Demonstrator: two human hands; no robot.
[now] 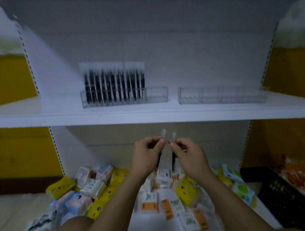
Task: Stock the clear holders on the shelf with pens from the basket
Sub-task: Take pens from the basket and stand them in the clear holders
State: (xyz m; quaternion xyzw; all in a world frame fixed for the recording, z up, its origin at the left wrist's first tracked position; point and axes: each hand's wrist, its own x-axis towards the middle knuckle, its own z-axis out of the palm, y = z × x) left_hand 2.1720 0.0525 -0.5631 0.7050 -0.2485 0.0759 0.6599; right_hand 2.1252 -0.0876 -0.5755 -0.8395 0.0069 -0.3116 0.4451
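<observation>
Pens are in hand, 2 of them, held below the front edge of the shelf [41, 115]: one pen [159, 158] is pinched near its clear cap by the left hand [147, 155], and a second pen [173, 160] is pinched the same way by the right hand [188, 154]. Both stand nearly upright, caps up and dark barrels hanging down, close beside each other but apart. Each hand has its thumb and fingers closed on its own pen, knuckles facing the camera, forearms reaching up from below and meeting in the middle. On the shelf above, the left holder [157, 95] carries a row of pens [114, 85] across most of its length, with bare slots at its right end; the right holder [222, 96], just beside it, looks empty. The step seems to be carrying a fresh pair up for stocking, with roughly half the job to go. Next, the hands need to rise over the shelf edge and lower each pen tip-first into a free slot, most likely at the left holder's right end. Packets [92, 190] litter the lower shelf [14, 204], and a black crate [277, 188] sits at the right; whether it is the basket I cannot tell.
</observation>
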